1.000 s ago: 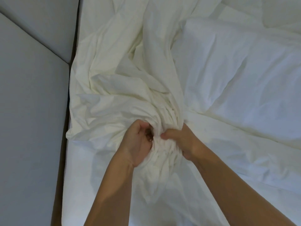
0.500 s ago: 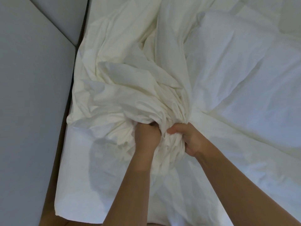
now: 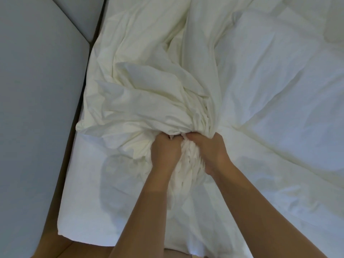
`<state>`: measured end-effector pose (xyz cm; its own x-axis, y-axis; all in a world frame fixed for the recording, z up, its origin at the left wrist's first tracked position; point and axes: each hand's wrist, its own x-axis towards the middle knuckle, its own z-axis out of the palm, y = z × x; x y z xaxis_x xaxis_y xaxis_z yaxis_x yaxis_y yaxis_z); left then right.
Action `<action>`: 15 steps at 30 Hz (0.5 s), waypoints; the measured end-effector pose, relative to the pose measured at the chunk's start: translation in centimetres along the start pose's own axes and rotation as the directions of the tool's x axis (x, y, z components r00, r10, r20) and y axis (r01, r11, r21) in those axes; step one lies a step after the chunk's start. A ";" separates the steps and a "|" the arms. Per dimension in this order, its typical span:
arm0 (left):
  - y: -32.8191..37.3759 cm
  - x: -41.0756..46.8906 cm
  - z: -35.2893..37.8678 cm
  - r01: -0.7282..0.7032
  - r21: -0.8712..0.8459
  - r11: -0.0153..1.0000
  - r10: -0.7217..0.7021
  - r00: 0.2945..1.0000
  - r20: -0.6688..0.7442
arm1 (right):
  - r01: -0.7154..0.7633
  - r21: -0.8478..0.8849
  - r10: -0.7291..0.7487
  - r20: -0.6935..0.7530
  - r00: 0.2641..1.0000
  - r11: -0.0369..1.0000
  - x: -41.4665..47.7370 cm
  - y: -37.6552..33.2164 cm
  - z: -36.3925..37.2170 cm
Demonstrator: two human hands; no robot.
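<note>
Grey padded panels (image 3: 37,90) fill the far left, then there's a strip of brown bed frame (image 3: 55,244), then the white mattress sheet (image 3: 89,174) with its corner down near the bottom edge. On top of that is the thing being worked on: a cream sheet (image 3: 149,101), rumpled in big folds over the left half of the bed and funnelled into a tight bunch in the middle. The left grip (image 3: 164,153) is curled over the left side of that bunch and the right grip (image 3: 210,155) is wrapped round the right side, knuckles almost touching, so both are full of cream fabric. Further right is a puffy white duvet (image 3: 279,90). I think the sheet's right edge runs under it, but it's hard to say since it's all the same pale colour. If it is pinned there, a hard pull could drag the duvet along or yank the gathers out of the right grip. The loose folds on the left hang close to the frame gap and could slide into it. The bunch is also thick, so a layer or two could slip free and undo the gather.
</note>
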<state>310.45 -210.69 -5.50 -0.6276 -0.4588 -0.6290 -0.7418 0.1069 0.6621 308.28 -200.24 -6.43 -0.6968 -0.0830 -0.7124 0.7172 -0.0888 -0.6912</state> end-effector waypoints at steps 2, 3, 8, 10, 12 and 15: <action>0.9 -0.1 -0.8 0.013 -0.166 0.986 -0.017 1.000 -0.020 | 0.049 0.004 -0.049 -0.058 0.997 0.999 -1.0 0.8 -0.3; 1.5 0.0 -1.1 0.005 -0.201 0.980 -0.010 1.000 -0.027 | 0.082 0.001 -0.081 -0.107 0.991 0.997 -1.7 1.4 -0.6; 2.3 -2.4 -2.3 -0.028 -0.277 0.960 0.032 0.999 0.009 | 0.178 -0.070 -0.191 -0.285 0.939 0.981 -2.9 0.0 -2.2; 0.4 -4.5 -2.7 0.020 -0.277 0.961 -0.020 1.000 0.003 | 0.207 -0.071 -0.218 -0.333 0.917 0.976 -2.4 -1.2 -3.0; -1.2 -6.5 -2.8 0.057 -0.267 0.962 -0.068 0.997 -0.030 | 0.213 -0.086 -0.229 -0.312 0.922 0.973 -2.6 -1.4 -4.1; -1.8 -7.0 -3.1 0.068 -0.232 0.970 -0.060 0.997 0.041 | 0.194 -0.182 -0.228 -0.184 0.956 0.964 -3.8 -0.1 -5.1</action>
<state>316.94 -210.44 -1.04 -0.5910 -0.4280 -0.6838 -0.7077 -0.1317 0.6941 310.88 -194.89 -4.29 -0.8284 0.1240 -0.5462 0.5569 0.0786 -0.8269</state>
